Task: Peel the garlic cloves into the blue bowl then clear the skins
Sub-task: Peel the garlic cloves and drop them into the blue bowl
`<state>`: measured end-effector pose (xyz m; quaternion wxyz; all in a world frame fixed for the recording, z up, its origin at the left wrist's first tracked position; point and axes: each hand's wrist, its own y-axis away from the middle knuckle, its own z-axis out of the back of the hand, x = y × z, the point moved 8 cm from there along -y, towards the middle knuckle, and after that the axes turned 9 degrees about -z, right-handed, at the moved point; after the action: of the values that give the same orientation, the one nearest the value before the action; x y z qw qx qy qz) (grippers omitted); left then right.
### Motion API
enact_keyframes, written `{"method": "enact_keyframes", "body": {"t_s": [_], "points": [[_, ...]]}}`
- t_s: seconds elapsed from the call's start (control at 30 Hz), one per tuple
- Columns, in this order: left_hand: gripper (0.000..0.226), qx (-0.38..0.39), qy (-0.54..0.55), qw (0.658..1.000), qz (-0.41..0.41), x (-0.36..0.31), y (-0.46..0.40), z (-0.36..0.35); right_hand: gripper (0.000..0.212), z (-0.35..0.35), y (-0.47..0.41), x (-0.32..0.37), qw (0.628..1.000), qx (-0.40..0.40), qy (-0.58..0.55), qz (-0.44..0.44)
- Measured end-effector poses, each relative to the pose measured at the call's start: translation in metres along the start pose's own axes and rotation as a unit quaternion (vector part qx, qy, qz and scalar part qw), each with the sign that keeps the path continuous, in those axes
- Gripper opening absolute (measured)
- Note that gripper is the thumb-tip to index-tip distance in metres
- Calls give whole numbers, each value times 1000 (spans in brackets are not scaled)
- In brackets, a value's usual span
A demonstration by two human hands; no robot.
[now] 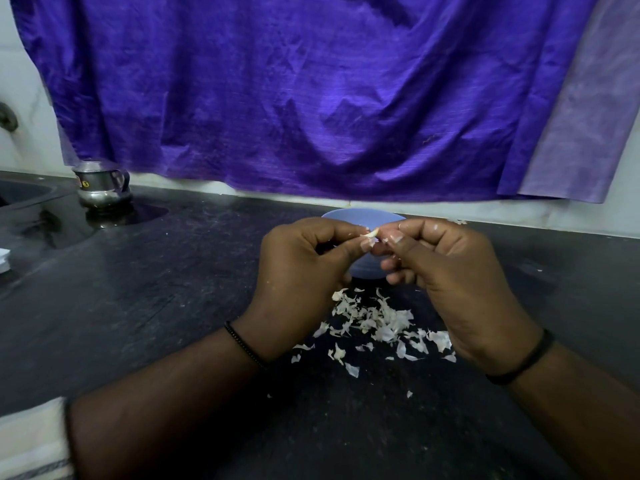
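Both my hands are raised over the dark counter, fingertips meeting around a small garlic clove [371,234]. My left hand [304,268] pinches the clove between thumb and forefinger. My right hand [446,268] pinches at its other end, thumbnail against the skin. Right behind and partly hidden by my fingers sits the blue bowl [360,218]; its contents are not visible. A scatter of white garlic skins [377,320] lies on the counter below my hands.
The black stone counter [156,289] runs left to a sink corner [20,192]. A steel jug [102,183] stands at the back left. A purple cloth [311,98] hangs along the wall. A few skins [459,222] lie behind the bowl at right.
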<state>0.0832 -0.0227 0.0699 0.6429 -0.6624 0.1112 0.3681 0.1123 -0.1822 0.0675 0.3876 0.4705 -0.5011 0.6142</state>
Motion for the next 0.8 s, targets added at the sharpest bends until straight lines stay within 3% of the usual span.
{"method": "enact_keyframes", "body": {"t_s": [0.2, 0.5, 0.8], "points": [[14, -14, -12, 999, -32, -2, -1, 4, 5, 0, 2, 3, 1000, -4, 26, 12], [15, 23, -199, 950, -238, -32, 5, -2, 9, 0, 7, 16, 997, -27, 50, 61], [12, 26, -240, 929, -280, -35, 12, -9, 15, 3, 8, 14, 986, -105, 101, 82]]}}
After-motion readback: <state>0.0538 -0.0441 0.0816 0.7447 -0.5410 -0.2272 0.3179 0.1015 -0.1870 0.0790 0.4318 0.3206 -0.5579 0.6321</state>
